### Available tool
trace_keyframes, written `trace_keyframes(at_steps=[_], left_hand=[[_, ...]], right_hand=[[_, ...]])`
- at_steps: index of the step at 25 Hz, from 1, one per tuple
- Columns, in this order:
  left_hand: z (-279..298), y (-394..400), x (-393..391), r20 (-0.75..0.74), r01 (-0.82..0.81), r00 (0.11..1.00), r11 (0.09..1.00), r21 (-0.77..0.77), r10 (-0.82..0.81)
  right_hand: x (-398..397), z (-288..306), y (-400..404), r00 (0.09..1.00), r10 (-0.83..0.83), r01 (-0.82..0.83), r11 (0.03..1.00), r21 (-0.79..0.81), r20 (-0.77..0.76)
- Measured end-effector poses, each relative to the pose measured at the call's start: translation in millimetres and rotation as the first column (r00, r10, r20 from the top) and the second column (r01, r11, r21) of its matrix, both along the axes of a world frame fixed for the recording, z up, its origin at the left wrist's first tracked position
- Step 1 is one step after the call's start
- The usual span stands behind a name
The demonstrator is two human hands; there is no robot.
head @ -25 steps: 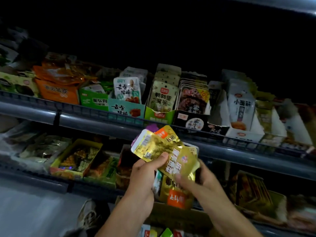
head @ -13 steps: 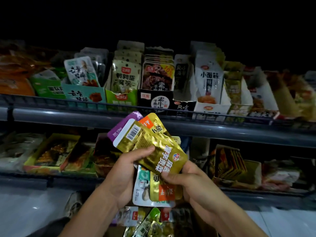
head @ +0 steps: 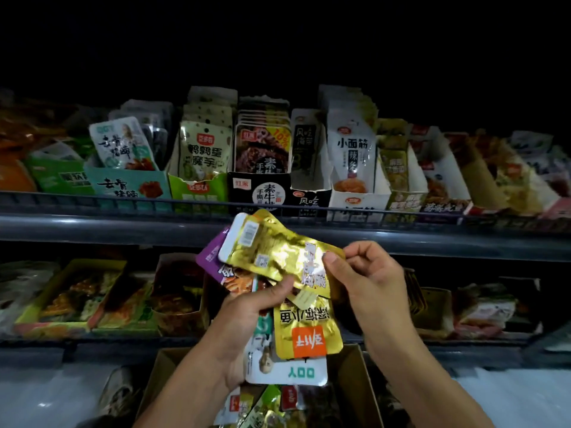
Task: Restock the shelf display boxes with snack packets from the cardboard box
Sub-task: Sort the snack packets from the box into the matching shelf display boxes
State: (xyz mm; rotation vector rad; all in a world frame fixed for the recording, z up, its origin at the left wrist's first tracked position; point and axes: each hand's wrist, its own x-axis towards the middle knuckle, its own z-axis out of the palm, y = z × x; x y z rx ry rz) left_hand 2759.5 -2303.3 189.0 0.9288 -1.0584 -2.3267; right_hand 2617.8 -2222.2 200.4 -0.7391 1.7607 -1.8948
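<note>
Right hand [head: 367, 282] has shifted from under the gold packet [head: 278, 257] to its right end, grip now pinching it to peel it off the fan. Left hand [head: 247, 322] grip stays closed on the other packets [head: 304, 338], above the cardboard box [head: 355, 384]. Sorting continues; nothing shelved into the display boxes [head: 200, 189] yet.

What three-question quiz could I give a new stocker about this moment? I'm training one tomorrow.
1. True or false: the right hand pinches the top gold packet.
2. Which holds the fanned bundle of packets? A) left hand B) right hand C) neither
3. Fill in: below the hands, more packets lie in an open ____ box.

Key: 1 true; 2 A; 3 cardboard
</note>
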Motion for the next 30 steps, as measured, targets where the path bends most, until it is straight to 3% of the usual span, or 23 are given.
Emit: trace_keyframes(at_steps=[5,10,16,20,24,30], left_hand=[[-2,-10,-12,0.077,-0.139,0.987,0.990,-0.026,0.141],[3,-17,-19,0.086,-0.127,0.988,0.992,0.003,0.126],[9,-18,-25,0.033,-0.115,0.993,0.993,0.027,0.115],[9,-22,-23,0.013,-0.102,0.995,0.995,0.021,0.102],[8,-24,-21,0.007,-0.111,0.994,0.993,0.032,0.111],[8,-23,-19,0.023,-0.106,0.994,0.993,0.044,0.106]], right_hand=[[-31,24,18,0.983,-0.180,0.178,0.982,-0.059,-0.037],[-113,91,19,0.878,-0.439,0.402,0.892,-0.206,-0.189],[-174,117,-18,0.881,-0.388,0.379,0.921,-0.087,-0.270],[-185,129,-21,0.844,-0.340,0.371,0.929,-0.006,-0.415],[-193,135,-25,0.852,-0.275,0.350,0.932,0.095,-0.445],[-208,138,-27,0.801,-0.344,0.440,0.893,0.093,-0.489]])
